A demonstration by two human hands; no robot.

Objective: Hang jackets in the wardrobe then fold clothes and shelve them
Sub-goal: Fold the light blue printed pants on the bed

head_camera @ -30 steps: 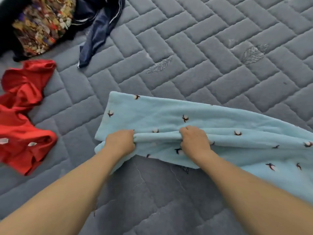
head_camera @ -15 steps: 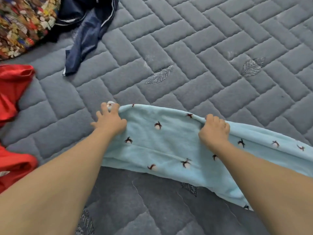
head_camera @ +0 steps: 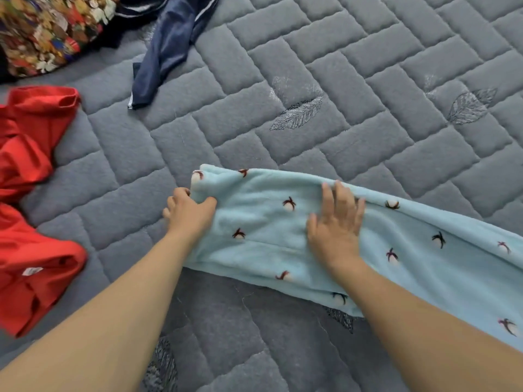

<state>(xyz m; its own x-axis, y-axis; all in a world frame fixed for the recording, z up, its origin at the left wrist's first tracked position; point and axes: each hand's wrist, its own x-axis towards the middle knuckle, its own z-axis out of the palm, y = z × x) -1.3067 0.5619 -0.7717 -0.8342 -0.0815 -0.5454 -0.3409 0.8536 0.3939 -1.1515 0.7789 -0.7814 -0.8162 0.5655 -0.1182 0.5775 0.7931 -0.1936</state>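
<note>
A light blue fleece garment (head_camera: 260, 222) with small dark-and-white flower prints lies folded lengthwise on the grey quilted bed (head_camera: 325, 66), running off to the right. My left hand (head_camera: 189, 212) grips its left end, thumb on top and fingers curled under the edge. My right hand (head_camera: 336, 219) lies flat on the cloth with fingers spread, pressing near the far folded edge.
A crumpled red garment (head_camera: 31, 199) lies at the left. A navy garment with white stripes (head_camera: 167, 49) trails from the top. A multicoloured floral cloth (head_camera: 48, 26) sits in the top left corner. Bare quilt spreads across the right and far side.
The near edge of the blue garment was carried over to the far edge, folding it in half. My right hand has let go and now lies flat on the cloth.
</note>
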